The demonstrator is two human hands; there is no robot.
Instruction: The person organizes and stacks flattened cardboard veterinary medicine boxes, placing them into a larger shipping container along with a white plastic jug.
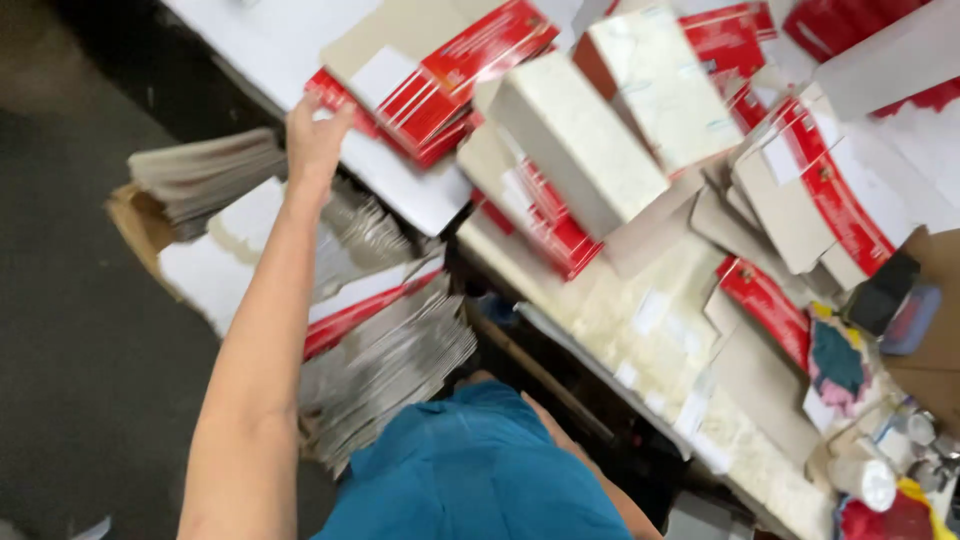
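My left hand (pixel 316 136) reaches far out to the left corner of a stack of flat red and white cartons (pixel 430 85) on the white table (pixel 420 195). The corner sits between thumb and fingers, though the view is blurred. Only the forearm (pixel 585 460) of my right arm shows, low beside my blue shirt (pixel 470 470); its hand is hidden. Two assembled whitish boxes (pixel 580 140) (pixel 660 80) lie tilted on the cartons just right of the stack.
Piles of flat grey and white cardboard blanks (pixel 385 360) (pixel 205 170) sit below the table's edge on the left. More red and white blanks (pixel 820 190) litter the table's right side. A black object (pixel 885 290), rags (pixel 838 365) and a tape roll (pixel 865 478) crowd the lower right.
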